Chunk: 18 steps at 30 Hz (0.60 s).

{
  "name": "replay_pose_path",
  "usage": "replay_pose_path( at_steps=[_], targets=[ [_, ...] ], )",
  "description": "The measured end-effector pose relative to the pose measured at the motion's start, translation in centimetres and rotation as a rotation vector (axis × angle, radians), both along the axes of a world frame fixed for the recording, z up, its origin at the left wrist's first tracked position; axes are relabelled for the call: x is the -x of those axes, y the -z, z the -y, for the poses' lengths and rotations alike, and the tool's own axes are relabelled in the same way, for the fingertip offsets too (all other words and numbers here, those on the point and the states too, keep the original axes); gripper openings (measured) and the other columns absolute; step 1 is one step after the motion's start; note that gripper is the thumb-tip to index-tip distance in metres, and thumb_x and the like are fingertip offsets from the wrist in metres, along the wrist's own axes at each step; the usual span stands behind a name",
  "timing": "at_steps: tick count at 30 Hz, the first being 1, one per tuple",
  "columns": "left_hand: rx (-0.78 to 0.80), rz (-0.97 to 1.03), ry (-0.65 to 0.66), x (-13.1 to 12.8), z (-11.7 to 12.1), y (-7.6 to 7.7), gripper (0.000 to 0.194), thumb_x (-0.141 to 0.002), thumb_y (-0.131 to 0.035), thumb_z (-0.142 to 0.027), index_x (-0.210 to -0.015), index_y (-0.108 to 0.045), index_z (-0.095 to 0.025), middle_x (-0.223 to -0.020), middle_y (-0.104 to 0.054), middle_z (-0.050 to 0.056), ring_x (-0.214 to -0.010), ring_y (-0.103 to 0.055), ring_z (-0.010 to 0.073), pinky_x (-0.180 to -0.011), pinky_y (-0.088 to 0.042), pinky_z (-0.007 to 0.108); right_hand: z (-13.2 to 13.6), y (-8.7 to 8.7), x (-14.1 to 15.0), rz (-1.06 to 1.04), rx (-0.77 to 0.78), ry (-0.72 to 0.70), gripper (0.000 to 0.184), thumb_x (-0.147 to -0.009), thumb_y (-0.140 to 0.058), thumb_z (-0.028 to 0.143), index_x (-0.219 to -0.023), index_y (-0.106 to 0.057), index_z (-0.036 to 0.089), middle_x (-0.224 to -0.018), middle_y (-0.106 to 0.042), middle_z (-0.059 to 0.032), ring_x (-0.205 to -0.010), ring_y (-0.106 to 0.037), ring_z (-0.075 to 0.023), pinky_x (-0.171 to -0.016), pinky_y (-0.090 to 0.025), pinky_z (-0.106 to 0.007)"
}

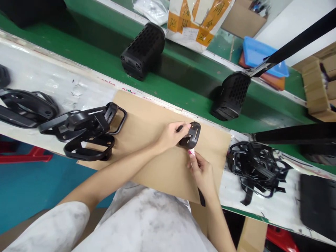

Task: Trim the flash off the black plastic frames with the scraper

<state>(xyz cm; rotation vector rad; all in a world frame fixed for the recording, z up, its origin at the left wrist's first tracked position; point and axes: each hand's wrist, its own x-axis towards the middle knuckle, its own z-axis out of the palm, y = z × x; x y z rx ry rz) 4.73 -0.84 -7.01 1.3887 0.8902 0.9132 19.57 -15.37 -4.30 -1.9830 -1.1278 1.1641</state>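
Over the brown paper sheet [157, 171], my left hand [172, 134] grips a small black plastic frame [193, 134] with slots in it, its fingers closed on the left edge. Just below the frame, my right hand [201, 169] pinches a narrow strip [192, 152], white with pink marks at its upper end. That end touches or nearly touches the frame's lower edge. A black strap end [201, 198] hangs beneath the right hand; whether it belongs to the same strip is hidden by the palm.
Black plastic frames [89, 122] lie heaped on the left, and more frames with straps [259, 168] are piled on the right. Behind, the green conveyor belt [183, 70] carries black perforated housings [144, 49]. A blue tray [262, 56] and a taped package [196, 21] stand beyond.
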Motion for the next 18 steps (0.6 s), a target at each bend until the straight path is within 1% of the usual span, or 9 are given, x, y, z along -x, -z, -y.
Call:
replay_pose_path(
  at_steps=[2, 4, 7, 9, 10, 12, 14, 16, 18],
  targets=[
    [0.028, 0.047, 0.009, 0.0, -0.3, 0.2, 0.050, -0.099, -0.050, -0.054, -0.070, -0.044, -0.015, -0.068, -0.039, 0.000, -0.066, -0.039, 0.0105, -0.063, -0.031, 0.026, -0.1, 0.0, -0.3, -0.016, 0.042, -0.026, 0.054, -0.097, -0.054, 0.067, -0.103, -0.068, 0.015, -0.073, -0.057, -0.0027, -0.054, -0.044, -0.0096, -0.049, -0.034, -0.023],
    [0.131, 0.177, 0.005, 0.2, -0.8, 0.3, 0.051, -0.094, -0.055, -0.055, -0.065, -0.041, -0.015, -0.064, -0.037, -0.001, -0.061, -0.036, 0.0094, -0.059, -0.029, 0.026, -0.1, -0.4, -0.9, -0.019, 0.022, 0.039, 0.057, -0.096, -0.055, 0.069, -0.108, -0.069, 0.015, -0.076, -0.058, -0.0028, -0.051, -0.042, -0.0093, -0.047, -0.033, -0.024],
    [0.389, 0.453, -0.004, 0.8, -1.9, 0.1, 0.056, -0.083, -0.062, -0.051, -0.055, -0.027, -0.018, -0.051, -0.025, -0.003, -0.048, -0.024, 0.0071, -0.050, -0.019, 0.026, 0.2, -1.3, -2.0, 0.105, -0.051, 0.127, 0.055, -0.097, -0.054, 0.068, -0.098, -0.070, 0.016, -0.069, -0.054, -0.0012, -0.050, -0.040, -0.0096, -0.049, -0.032, -0.025],
    [0.542, 0.660, 0.065, 1.5, -2.6, -0.4, 0.058, -0.080, -0.060, -0.048, -0.051, -0.019, -0.019, -0.046, -0.016, -0.003, -0.042, -0.020, 0.0070, -0.047, -0.019, 0.027, 0.4, -1.6, -2.7, 0.229, -0.095, 0.153, 0.051, -0.099, -0.054, 0.065, -0.105, -0.073, 0.017, -0.066, -0.054, -0.0005, -0.054, -0.044, -0.0115, -0.054, -0.035, -0.026],
    [0.600, 0.753, 0.112, 1.8, -2.9, -0.8, 0.058, -0.080, -0.058, -0.046, -0.050, -0.016, -0.019, -0.044, -0.012, -0.003, -0.040, -0.019, 0.0072, -0.046, -0.020, 0.027, 0.5, -1.5, -3.1, 0.289, -0.123, 0.155, 0.050, -0.099, -0.056, 0.062, -0.112, -0.075, 0.018, -0.070, -0.058, -0.0012, -0.059, -0.049, -0.0128, -0.058, -0.039, -0.026],
    [0.693, 0.873, 0.168, 2.4, -3.4, -1.5, 0.058, -0.085, -0.049, -0.045, -0.047, -0.012, -0.020, -0.043, -0.005, -0.002, -0.037, -0.014, 0.0075, -0.043, -0.020, 0.027, 0.4, -1.0, -3.8, 0.405, -0.204, 0.123, 0.049, -0.099, -0.058, 0.058, -0.123, -0.075, 0.018, -0.087, -0.069, -0.0051, -0.073, -0.059, -0.0163, -0.068, -0.045, -0.029],
    [0.803, 0.902, 0.138, 2.7, -3.7, -2.4, 0.060, -0.093, -0.036, -0.046, -0.045, -0.011, -0.020, -0.043, 0.000, -0.002, -0.036, -0.009, 0.0077, -0.041, -0.019, 0.026, 0.1, -0.1, -4.3, 0.512, -0.313, 0.047, 0.047, -0.101, -0.059, 0.051, -0.124, -0.075, 0.014, -0.106, -0.071, -0.0094, -0.089, -0.064, -0.0200, -0.080, -0.048, -0.031],
    [0.930, 0.895, 0.091, 2.9, -3.7, -3.2, 0.064, -0.100, -0.020, -0.048, -0.044, -0.009, -0.020, -0.044, 0.003, -0.002, -0.035, -0.006, 0.0077, -0.040, -0.018, 0.025, -0.3, 1.0, -4.7, 0.602, -0.395, -0.028, 0.043, -0.102, -0.059, 0.046, -0.121, -0.076, 0.012, -0.110, -0.070, -0.0106, -0.098, -0.065, -0.0220, -0.088, -0.049, -0.033],
    [1.010, 0.897, 0.056, 2.9, -3.6, -3.9, 0.066, -0.103, -0.009, -0.048, -0.043, -0.008, -0.020, -0.045, 0.005, -0.002, -0.036, -0.003, 0.0075, -0.039, -0.016, 0.025, -0.6, 2.0, -4.8, 0.663, -0.431, -0.060, 0.040, -0.101, -0.059, 0.043, -0.121, -0.076, 0.012, -0.109, -0.069, -0.0100, -0.101, -0.065, -0.0227, -0.092, -0.049, -0.035]
  ],
)
